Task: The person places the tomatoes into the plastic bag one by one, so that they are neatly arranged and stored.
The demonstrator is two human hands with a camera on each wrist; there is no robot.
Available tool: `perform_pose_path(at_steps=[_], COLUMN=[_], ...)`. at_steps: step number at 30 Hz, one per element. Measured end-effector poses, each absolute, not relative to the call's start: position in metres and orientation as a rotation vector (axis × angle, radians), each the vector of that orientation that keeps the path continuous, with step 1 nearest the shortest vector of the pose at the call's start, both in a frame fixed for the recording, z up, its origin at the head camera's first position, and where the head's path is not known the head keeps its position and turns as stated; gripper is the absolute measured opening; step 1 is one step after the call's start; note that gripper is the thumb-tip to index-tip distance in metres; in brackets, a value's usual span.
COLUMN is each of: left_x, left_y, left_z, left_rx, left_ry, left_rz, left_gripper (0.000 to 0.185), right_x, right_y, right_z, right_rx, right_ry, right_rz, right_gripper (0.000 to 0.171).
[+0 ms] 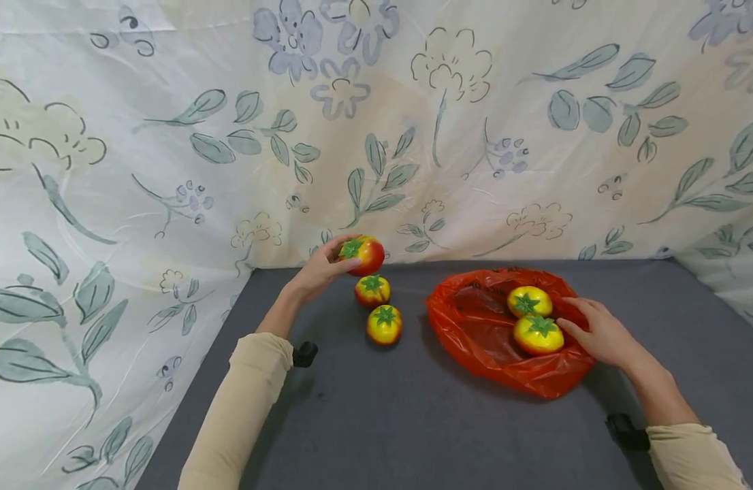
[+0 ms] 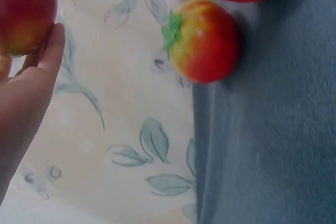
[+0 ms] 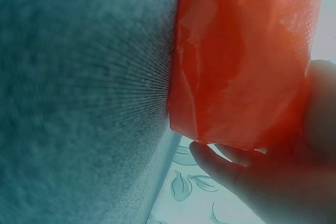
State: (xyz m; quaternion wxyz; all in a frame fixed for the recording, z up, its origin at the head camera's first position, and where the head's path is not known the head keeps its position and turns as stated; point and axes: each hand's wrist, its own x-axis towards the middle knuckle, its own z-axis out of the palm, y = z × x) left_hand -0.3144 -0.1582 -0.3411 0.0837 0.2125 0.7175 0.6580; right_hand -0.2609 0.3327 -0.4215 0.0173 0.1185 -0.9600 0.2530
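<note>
My left hand [image 1: 320, 271] grips a red and yellow tomato [image 1: 370, 254] with a green leafy top, raised near the far edge of the table. Two more such tomatoes stand just below it in the head view, a redder tomato [image 1: 372, 292] and a yellower tomato [image 1: 384, 328]. On the right, an opened red plastic bag [image 1: 453, 340] has two yellow tomatoes [image 1: 538, 337] inside. My right hand [image 1: 604, 335] holds the bag's right rim, thumb over the inside. In the right wrist view, fingers [image 3: 215, 163] lie along the bag's outer side.
A dark grey cloth covers the table [image 1: 413, 422]. Behind it and along the left hangs a pale curtain [image 1: 376, 136] with flowers and leaves, meeting the table's far edge. Black wrist straps [image 1: 305, 354] sit at both sleeve cuffs.
</note>
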Motion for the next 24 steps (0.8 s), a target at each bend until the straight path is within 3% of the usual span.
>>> perform_pose_path(at_steps=[15,24], left_x=[-0.308,-0.308], left_y=[-0.108,-0.069], left_z=[-0.327,-0.330], left_rx=[0.901,0.874], left_ry=[2.090,2.068], left_rz=[1.915,1.907], left_gripper=[0.054,0.051], right_x=[-0.262,-0.262], right_y=[0.334,0.332], right_z=[-0.424,-0.425], right_rx=[0.362,0.371], right_ry=[-2.981,-2.978], right_rz=[0.779,0.772], right_gripper=[0.066,0.064])
